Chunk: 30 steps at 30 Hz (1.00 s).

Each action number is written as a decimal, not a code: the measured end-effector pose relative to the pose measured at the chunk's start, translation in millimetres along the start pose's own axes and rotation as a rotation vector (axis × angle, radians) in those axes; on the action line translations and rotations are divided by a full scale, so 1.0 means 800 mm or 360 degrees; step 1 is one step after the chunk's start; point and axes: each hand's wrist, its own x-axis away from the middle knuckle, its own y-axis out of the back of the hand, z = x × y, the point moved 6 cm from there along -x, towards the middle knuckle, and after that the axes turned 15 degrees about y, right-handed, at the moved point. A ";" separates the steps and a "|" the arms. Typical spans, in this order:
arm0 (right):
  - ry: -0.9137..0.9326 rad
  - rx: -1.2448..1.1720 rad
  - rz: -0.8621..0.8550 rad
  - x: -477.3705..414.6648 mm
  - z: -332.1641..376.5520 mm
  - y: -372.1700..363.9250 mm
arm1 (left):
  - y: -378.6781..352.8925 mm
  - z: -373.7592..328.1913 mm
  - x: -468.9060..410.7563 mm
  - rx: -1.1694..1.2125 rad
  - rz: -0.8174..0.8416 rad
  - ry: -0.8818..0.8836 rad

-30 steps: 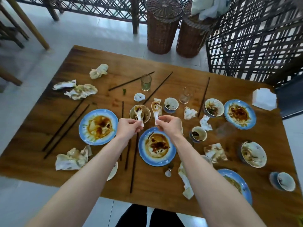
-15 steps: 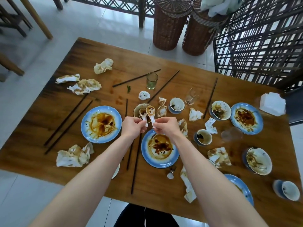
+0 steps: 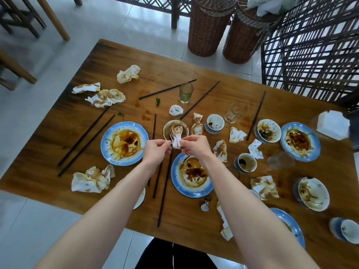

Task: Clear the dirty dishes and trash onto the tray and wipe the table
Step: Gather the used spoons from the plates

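Two white ceramic spoons [image 3: 176,135] lie stacked together, their stained bowls over a small brown bowl [image 3: 168,126]. My left hand [image 3: 156,151] and my right hand [image 3: 195,146] pinch the spoon handles from either side. Just below my hands sits a sauce-smeared blue plate [image 3: 191,176]. A second dirty blue plate [image 3: 124,143] lies to the left on the wooden table [image 3: 64,129]. Dark chopsticks [image 3: 165,191] run under my left wrist. Crumpled stained napkins [image 3: 91,179] lie scattered about.
Dirty bowls [image 3: 312,193], small cups [image 3: 214,123], a green glass [image 3: 186,92] and clear glasses [image 3: 235,112] crowd the table's right half. A white napkin box [image 3: 333,125] stands at the right edge. Two wicker baskets [image 3: 207,30] and a lattice screen [image 3: 310,45] stand behind.
My hands have come together; the two spoons, held apart a second ago, are now stacked one on the other over the small brown bowl. The camera view has shifted slightly.
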 end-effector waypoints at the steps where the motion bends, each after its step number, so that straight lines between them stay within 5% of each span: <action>1: 0.0009 0.0027 0.0002 0.000 -0.001 -0.001 | -0.001 0.000 0.000 0.0016 0.0013 -0.0002; 11: 0.0073 0.0024 -0.0002 0.004 0.001 -0.002 | -0.010 0.004 0.005 0.0053 0.0118 -0.0002; 22: 0.0100 -0.0061 -0.0426 0.060 -0.039 0.038 | -0.008 0.048 0.014 -0.0047 -0.0069 0.0091; 30: 0.0126 -0.0066 -0.0440 0.095 -0.054 0.055 | -0.015 0.074 0.036 -0.0147 -0.0132 0.0099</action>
